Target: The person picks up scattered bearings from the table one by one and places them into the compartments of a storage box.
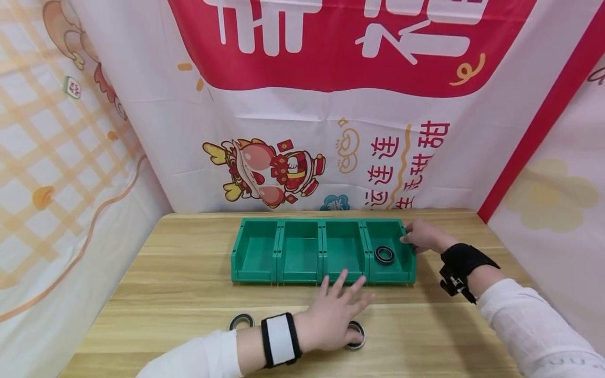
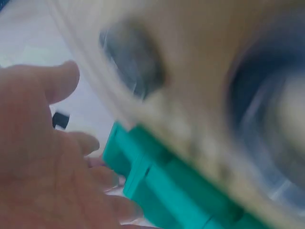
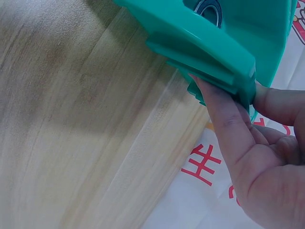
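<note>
Four-sided green bins (image 1: 300, 275) stand joined in a row on the table. My right hand (image 1: 424, 236) grips the side wall of the rightmost one; in the right wrist view the thumb and index finger (image 3: 221, 114) pinch that wall. A black-rimmed ring bearing (image 1: 390, 255) lies inside this bin. My left hand (image 1: 328, 320) hovers palm down over the table with spread fingers. Under its thumb side lies a second bearing (image 1: 362, 335); whether they touch cannot be told. A third bearing (image 1: 241, 316) lies left of the wrist, partly hidden by the arm.
The wooden table (image 1: 175, 283) runs back to a printed cloth wall (image 1: 331, 110). More cloth (image 1: 94, 157) hangs at the left side. The other bins, left of the gripped one, show bare green floors. The left wrist view is blurred.
</note>
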The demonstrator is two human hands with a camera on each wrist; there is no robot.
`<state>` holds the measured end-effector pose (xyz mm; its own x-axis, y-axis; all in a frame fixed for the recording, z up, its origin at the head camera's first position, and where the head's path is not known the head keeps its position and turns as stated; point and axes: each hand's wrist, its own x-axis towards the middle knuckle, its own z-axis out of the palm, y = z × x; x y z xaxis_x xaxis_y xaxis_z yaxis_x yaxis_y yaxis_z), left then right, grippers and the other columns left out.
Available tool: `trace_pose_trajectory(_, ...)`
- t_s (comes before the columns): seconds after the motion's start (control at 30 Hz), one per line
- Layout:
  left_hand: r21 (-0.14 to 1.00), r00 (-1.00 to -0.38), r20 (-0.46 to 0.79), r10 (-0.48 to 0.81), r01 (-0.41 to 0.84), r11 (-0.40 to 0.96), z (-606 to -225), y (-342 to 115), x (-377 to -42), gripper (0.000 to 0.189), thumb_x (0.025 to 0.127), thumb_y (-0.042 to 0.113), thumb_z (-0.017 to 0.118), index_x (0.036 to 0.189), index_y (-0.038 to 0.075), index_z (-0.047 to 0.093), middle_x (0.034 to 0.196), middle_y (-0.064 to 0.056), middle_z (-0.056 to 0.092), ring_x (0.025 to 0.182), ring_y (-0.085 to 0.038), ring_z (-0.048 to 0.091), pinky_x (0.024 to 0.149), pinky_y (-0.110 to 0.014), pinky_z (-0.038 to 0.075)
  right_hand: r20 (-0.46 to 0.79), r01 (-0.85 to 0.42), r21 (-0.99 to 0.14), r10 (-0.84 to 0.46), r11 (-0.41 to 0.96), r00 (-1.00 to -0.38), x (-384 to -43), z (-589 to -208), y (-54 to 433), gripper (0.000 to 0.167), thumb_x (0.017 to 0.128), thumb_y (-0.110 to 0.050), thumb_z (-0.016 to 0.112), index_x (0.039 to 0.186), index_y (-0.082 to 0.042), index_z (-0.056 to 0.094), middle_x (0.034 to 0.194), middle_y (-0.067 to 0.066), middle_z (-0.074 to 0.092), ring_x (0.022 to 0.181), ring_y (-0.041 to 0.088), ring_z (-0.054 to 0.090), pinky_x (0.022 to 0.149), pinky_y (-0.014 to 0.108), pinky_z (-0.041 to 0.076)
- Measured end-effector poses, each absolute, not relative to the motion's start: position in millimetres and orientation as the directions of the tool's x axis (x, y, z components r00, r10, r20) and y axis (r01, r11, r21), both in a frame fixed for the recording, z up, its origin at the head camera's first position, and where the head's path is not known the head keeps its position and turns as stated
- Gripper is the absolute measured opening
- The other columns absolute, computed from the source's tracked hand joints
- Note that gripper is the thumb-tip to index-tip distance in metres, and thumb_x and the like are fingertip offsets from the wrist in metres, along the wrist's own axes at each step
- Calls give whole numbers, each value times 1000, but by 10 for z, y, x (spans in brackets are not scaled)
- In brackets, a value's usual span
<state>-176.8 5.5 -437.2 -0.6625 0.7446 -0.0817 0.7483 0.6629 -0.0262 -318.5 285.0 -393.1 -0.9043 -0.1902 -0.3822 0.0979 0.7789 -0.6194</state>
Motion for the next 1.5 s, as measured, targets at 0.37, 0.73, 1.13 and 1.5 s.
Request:
trace_pose_trajectory(0.37, 55, -683, -173, 710, 713, 699, -4652, -106, -1507, 69, 94, 45, 53, 152, 20, 26, 157, -8, 21, 140, -35, 24, 104, -50, 36, -395, 96, -598, -189, 795, -899, -3210, -3905, 2821, 43, 97, -4, 51, 128, 23, 41, 117, 32, 56, 97, 29, 62, 76, 39, 55)
trace_pose_trajectory(0.73, -118, -592, -74, 803, 804, 582, -4678, -34, -1435, 56, 97, 36, 53, 141, 3, 45, 143, -13, 45, 132, -26, 42, 104, -32, 37, -410, 112, -582, -171, 806, -896, -3238, -3926, 2819, 43, 96, -4, 51, 128, 23, 40, 119, 34, 54, 100, 33, 62, 78, 40, 55)
trace_pose_trajectory(1.13, -321, -444, 93, 891, 834, 449, -4661, 69, -1419, 34, 83, 11, 64, 116, 4, 66, 106, -4, 64, 91, -10, 55, 83, -22, 44, -408, 103, -584, -182, 806, -895, -3212, -3935, 2833, 41, 97, -3, 50, 127, 23, 41, 120, 35, 53, 102, 34, 61, 79, 41, 54)
trace_pose_trajectory(1.5, -104, -506, 28, 862, 856, 506, -4579, 117, -1460, 30, 78, 5, 69, 108, 8, 65, 92, 0, 62, 80, -7, 48, 67, -18, 45, -413, 113, -597, -184, 794, -892, -3203, -3915, 2831, 41, 97, -3, 50, 127, 23, 42, 120, 34, 52, 102, 33, 60, 78, 39, 55)
